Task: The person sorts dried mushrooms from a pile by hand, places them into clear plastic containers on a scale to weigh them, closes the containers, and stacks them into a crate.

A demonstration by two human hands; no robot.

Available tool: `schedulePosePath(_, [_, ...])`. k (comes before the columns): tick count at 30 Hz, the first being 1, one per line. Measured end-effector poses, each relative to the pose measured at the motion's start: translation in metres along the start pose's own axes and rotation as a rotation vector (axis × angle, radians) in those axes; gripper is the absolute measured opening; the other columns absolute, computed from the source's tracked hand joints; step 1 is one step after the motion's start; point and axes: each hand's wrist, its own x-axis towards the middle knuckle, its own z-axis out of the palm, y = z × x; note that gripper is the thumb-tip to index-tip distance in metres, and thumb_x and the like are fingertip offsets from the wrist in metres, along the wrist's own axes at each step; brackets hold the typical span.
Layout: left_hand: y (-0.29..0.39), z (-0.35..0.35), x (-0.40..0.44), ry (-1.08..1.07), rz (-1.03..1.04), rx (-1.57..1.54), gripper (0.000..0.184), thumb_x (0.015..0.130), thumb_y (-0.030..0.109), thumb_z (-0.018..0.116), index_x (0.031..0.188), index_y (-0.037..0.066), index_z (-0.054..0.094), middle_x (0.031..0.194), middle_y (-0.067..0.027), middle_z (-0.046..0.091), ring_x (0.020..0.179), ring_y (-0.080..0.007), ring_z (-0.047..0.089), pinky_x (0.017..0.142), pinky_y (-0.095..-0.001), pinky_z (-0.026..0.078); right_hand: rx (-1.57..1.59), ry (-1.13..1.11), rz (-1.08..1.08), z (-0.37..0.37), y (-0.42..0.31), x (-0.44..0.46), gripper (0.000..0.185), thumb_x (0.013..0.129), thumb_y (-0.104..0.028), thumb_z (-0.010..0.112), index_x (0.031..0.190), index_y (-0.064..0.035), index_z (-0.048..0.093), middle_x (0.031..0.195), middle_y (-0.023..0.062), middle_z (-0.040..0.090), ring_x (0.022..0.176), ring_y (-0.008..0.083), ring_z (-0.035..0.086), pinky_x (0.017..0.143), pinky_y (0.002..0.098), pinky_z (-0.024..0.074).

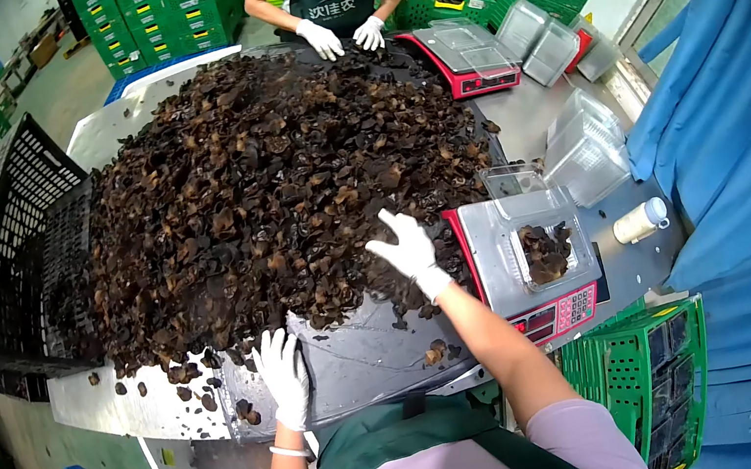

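A broad heap of dark brown wood ear mushrooms (268, 183) covers most of the metal table (357, 362). My left hand (283, 374), in a white glove, lies at the heap's near edge with fingers stretched out and nothing in it. Over the heap's right side is my right hand (407, 247), also gloved, thumb and a finger spread; no mushroom shows in it. Right of that hand stands a red-framed scale (496, 274). On it rests a clear plastic box (579, 248) with some wood ear mushrooms inside.
Across the table a co-worker's gloved hands (342, 36) touch the heap beside a second scale (465, 55). Stacked clear boxes (584, 145) and a white bottle (640, 221) stand at right. A black crate (10, 246) tilts at left; green crates (646, 368) sit below right.
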Motion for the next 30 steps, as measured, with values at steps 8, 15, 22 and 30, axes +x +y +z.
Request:
schedulePosePath(8, [0.000, 0.001, 0.000, 0.106, -0.344, -0.232, 0.052, 0.092, 0.018, 0.050, 0.139, 0.001, 0.037, 0.148, -0.0191, 0.028, 0.138, -0.0376, 0.022, 0.113, -0.0467, 0.015, 0.328, -0.021, -0.118, 0.042, -0.081, -0.042, 0.074, 0.072, -0.035, 0.075, 0.137, -0.0206, 0.043, 0.109, 0.0164, 0.055, 0.093, 0.0309, 0.059, 0.080, 0.0360, 0.0500])
schedulePosePath(15, [-0.011, 0.008, -0.009, 0.211, -0.430, -0.375, 0.072, 0.097, 0.047, 0.037, 0.146, -0.001, 0.016, 0.152, -0.0196, 0.020, 0.140, -0.0336, 0.018, 0.114, -0.0423, 0.012, 0.347, -0.146, -0.453, 0.088, -0.163, -0.074, 0.077, 0.073, -0.029, 0.074, 0.141, -0.0228, 0.038, 0.136, 0.0163, 0.042, 0.126, 0.0364, 0.039, 0.102, 0.0439, 0.0379])
schedulePosePath(22, [-0.030, -0.009, -0.001, 0.269, -0.461, -0.234, 0.061, 0.097, 0.031, 0.041, 0.145, -0.002, 0.021, 0.151, -0.0197, 0.022, 0.140, -0.0337, 0.018, 0.115, -0.0428, 0.011, 0.013, -0.251, -0.529, 0.004, -0.191, -0.048, 0.069, 0.066, -0.046, 0.075, 0.121, -0.0094, 0.056, 0.127, 0.0134, 0.051, 0.116, 0.0292, 0.048, 0.096, 0.0401, 0.0417])
schedulePosePath(30, [-0.045, -0.007, -0.007, 0.258, -0.451, -0.223, 0.054, 0.094, 0.021, 0.046, 0.142, -0.001, 0.031, 0.147, -0.0182, 0.032, 0.138, -0.0327, 0.026, 0.114, -0.0418, 0.016, -0.345, 0.264, -0.116, -0.018, 0.036, -0.006, 0.061, 0.078, -0.046, 0.066, 0.127, -0.0117, 0.054, 0.136, 0.0207, 0.043, 0.123, 0.0404, 0.041, 0.096, 0.0464, 0.0404])
